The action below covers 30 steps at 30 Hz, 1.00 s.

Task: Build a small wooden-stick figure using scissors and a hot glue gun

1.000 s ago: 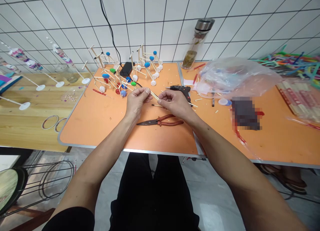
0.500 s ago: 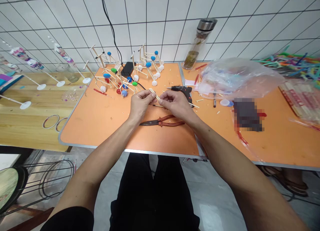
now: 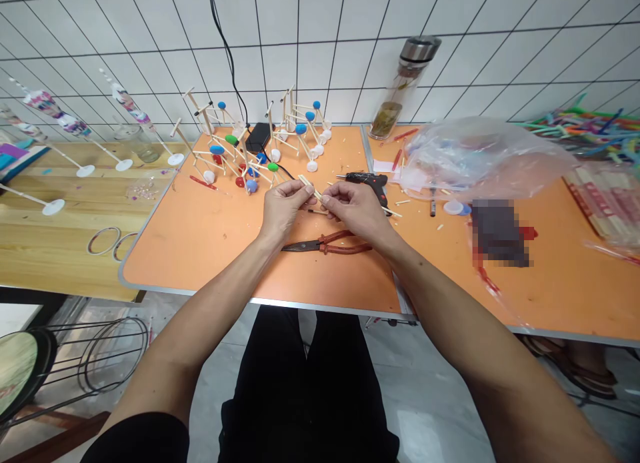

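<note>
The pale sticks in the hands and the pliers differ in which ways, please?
The sticks are pale; the pliers have a dark nose and reddish handles. The sticks are held in the left hand and right hand; the pliers lie on the orange table. Both are longer than wide.

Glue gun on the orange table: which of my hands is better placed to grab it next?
Probably your right hand: it's close beside the glue gun, while your left hand is farther off. Both hold pale sticks, though.
</note>
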### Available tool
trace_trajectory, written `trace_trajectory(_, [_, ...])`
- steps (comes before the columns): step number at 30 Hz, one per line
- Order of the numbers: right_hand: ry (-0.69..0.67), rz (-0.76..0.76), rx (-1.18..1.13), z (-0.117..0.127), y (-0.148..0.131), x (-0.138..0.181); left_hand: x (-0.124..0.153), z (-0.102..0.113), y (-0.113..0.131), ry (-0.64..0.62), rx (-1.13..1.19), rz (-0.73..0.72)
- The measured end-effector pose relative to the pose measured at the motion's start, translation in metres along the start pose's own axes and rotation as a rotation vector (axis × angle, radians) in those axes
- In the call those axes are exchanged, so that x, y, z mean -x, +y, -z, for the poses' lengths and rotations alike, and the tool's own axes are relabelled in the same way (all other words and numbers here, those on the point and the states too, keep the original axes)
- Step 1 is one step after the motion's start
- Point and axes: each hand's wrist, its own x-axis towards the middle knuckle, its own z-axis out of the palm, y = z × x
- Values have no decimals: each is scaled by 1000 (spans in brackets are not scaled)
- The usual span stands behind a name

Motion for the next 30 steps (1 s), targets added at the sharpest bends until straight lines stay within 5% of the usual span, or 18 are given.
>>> trace_trajectory(30, [-34, -103, -92, 0, -8, 2, 1, 0, 4, 6, -27, 49])
